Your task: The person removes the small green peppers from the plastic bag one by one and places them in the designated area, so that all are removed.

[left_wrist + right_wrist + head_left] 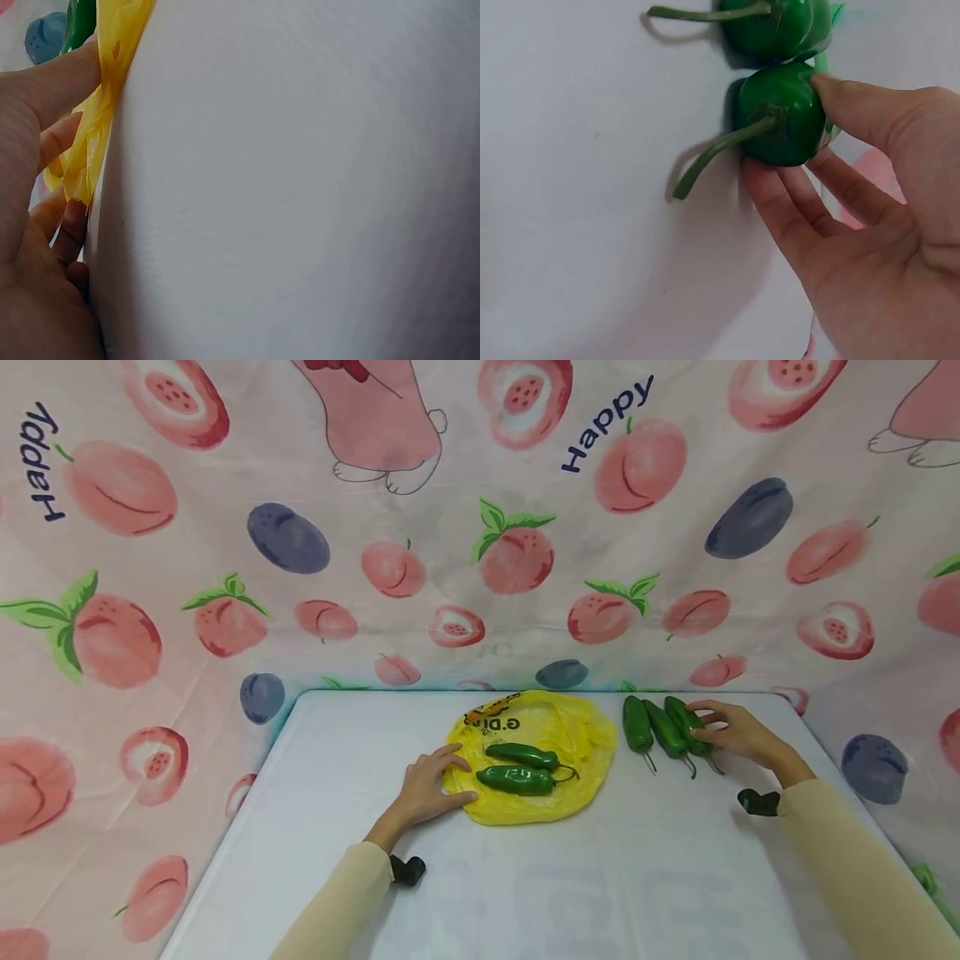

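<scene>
A yellow plastic bag (pixel 525 811) lies flattened on the white table, with two green chili peppers (pixel 516 781) side by side on it. My left hand (pixel 424 787) rests at the bag's left edge, thumb and fingers spread and touching the plastic. To the right of the bag, three more green chili peppers lie in a row, stems toward me. My right hand (pixel 742 733) holds the rightmost pepper (pixel 780 112) between thumb and fingers. Beside it sits the middle pepper (pixel 663 727), and the left one (pixel 637 725) is nearest the bag.
The white table (pixel 585 893) reaches back to a curtain (pixel 450 568) printed with peaches and plums. Black wrist devices (pixel 407 870) are strapped at both sleeves.
</scene>
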Tool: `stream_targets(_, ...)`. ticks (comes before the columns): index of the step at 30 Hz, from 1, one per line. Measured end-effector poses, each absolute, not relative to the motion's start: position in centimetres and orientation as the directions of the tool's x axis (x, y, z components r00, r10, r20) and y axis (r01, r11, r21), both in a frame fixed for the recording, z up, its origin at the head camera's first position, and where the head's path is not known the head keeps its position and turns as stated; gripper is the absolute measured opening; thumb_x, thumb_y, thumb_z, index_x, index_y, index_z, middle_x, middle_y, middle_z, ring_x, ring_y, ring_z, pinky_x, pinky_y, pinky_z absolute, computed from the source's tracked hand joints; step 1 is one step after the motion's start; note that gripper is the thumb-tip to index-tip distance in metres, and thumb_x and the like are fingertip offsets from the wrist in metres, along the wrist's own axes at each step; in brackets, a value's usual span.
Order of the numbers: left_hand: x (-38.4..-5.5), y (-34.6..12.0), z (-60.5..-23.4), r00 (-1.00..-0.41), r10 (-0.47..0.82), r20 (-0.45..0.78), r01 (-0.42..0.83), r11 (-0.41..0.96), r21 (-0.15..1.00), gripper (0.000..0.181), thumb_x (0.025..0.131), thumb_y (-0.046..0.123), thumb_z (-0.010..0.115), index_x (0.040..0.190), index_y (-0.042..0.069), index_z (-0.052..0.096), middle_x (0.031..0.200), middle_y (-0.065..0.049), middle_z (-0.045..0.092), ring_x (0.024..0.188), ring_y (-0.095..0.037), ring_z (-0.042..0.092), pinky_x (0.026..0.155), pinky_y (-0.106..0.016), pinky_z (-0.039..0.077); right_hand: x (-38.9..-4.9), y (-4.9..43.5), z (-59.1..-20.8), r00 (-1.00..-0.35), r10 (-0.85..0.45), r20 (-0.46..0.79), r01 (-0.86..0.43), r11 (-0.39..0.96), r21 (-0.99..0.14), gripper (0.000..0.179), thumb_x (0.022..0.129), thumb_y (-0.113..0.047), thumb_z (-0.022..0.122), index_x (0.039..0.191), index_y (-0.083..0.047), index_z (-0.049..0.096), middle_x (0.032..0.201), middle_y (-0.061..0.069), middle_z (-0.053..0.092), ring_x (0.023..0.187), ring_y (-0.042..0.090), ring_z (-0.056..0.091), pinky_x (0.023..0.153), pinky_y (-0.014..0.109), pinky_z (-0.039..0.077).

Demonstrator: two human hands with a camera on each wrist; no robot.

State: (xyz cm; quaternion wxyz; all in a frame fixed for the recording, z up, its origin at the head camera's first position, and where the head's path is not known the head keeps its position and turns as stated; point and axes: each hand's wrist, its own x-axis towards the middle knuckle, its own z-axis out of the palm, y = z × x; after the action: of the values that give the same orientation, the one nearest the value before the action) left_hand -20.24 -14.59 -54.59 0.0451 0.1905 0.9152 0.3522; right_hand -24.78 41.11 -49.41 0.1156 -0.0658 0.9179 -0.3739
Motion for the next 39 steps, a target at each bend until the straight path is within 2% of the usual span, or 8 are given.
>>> stream_targets(9, -20.3, -14.6, -54.5, -0.928, 0.369, 0.053, 0.310, 0.685, 0.660, 0.039, 0.084, 0.046, 0.084, 0.115, 0.028, 0.068, 0.160, -0.002, 0.044, 0.125, -0.030, 0.047, 0.100, -0.051, 0.029, -25.0, 40.9, -48.7, -0.956, -0.255, -0.146, -0.092, 0.731, -0.676, 0.065, 0.100, -0.026, 0.070, 0.151, 0.002, 0.040, 0.138, 0.043, 0.048, 0.123, 0.056, 0.053, 0.084, 0.049, 0.058)
stream_targets(19, -19.9, -14.3, -54.4, -0.921, 0.386, 0.048, 0.323, 0.692, 0.646, 0.037, 0.085, 0.047, 0.082, 0.114, 0.028, 0.068, 0.160, -0.003, 0.044, 0.123, -0.030, 0.050, 0.097, -0.049, 0.030, -24.5, 41.6, -45.8, -0.945, -0.282, -0.167, -0.126, 0.782, -0.610, 0.074, 0.097, -0.027, 0.074, 0.153, 0.003, 0.035, 0.134, 0.043, 0.052, 0.108, 0.048, 0.066, 0.080, 0.050, 0.058)
stream_targets(25, -19.8, -14.2, -54.3, -0.924, 0.379, 0.056, 0.321, 0.686, 0.653, 0.037, 0.084, 0.046, 0.083, 0.113, 0.028, 0.068, 0.159, -0.004, 0.045, 0.121, -0.030, 0.049, 0.095, -0.049, 0.030, -24.0, 41.1, -43.4, -0.948, -0.300, -0.107, -0.178, 0.779, -0.601, 0.072, 0.097, -0.023, 0.074, 0.151, 0.007, 0.037, 0.131, 0.042, 0.054, 0.108, 0.053, 0.064, 0.081, 0.054, 0.058)
stream_targets(32, -19.8, -14.2, -54.4, -0.922, 0.381, 0.065, 0.327, 0.680, 0.656, 0.038, 0.084, 0.046, 0.083, 0.113, 0.027, 0.068, 0.158, -0.004, 0.046, 0.124, -0.031, 0.049, 0.098, -0.051, 0.030, -23.5, 39.6, -41.2, -0.945, -0.323, -0.045, -0.239, 0.779, -0.580, 0.066, 0.096, -0.022, 0.075, 0.150, -0.001, 0.044, 0.130, 0.033, 0.060, 0.111, 0.052, 0.063, 0.085, 0.058, 0.056)
stream_targets(39, -19.8, -14.4, -54.5, -0.923, 0.378, 0.078, 0.333, 0.677, 0.656, 0.039, 0.083, 0.046, 0.083, 0.113, 0.026, 0.068, 0.158, -0.003, 0.046, 0.124, -0.031, 0.049, 0.098, -0.052, 0.031, -23.4, 37.7, -39.3, -0.927, -0.374, 0.026, -0.325, 0.768, -0.552, 0.065, 0.095, -0.023, 0.076, 0.150, -0.002, 0.046, 0.128, 0.031, 0.063, 0.109, 0.050, 0.065, 0.083, 0.061, 0.055)
